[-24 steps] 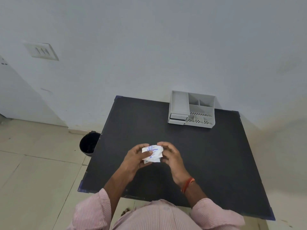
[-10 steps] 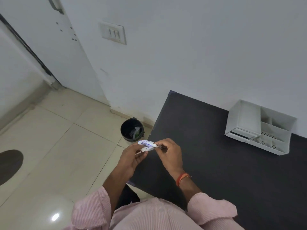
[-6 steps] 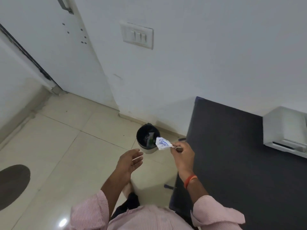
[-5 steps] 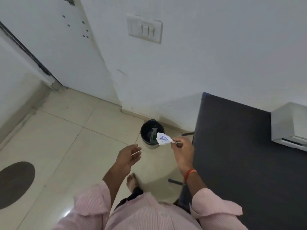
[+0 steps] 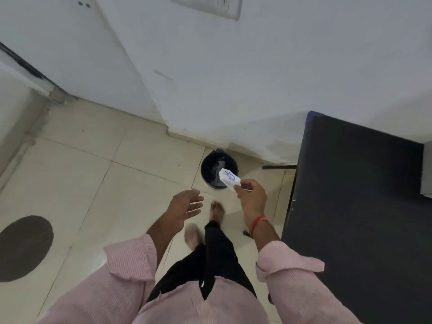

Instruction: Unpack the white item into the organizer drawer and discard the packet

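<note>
The right hand [image 5: 251,198] pinches a white packet [image 5: 229,179] over the black bin [image 5: 218,168]; the left hand [image 5: 184,206] hangs open.

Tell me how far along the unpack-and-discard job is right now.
Done: cannot be confirmed; only an edge of the organizer shows, its drawer out of view. In hand: the right hand pinches the white packet over the black bin on the floor; the left hand is open, with a thin white stick-like thing across its fingers. Left: drop the packet in, then probably put that item in the drawer.

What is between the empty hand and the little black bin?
Only bare floor tiles in the head view. The left hand hangs open, left of the bin.
</note>
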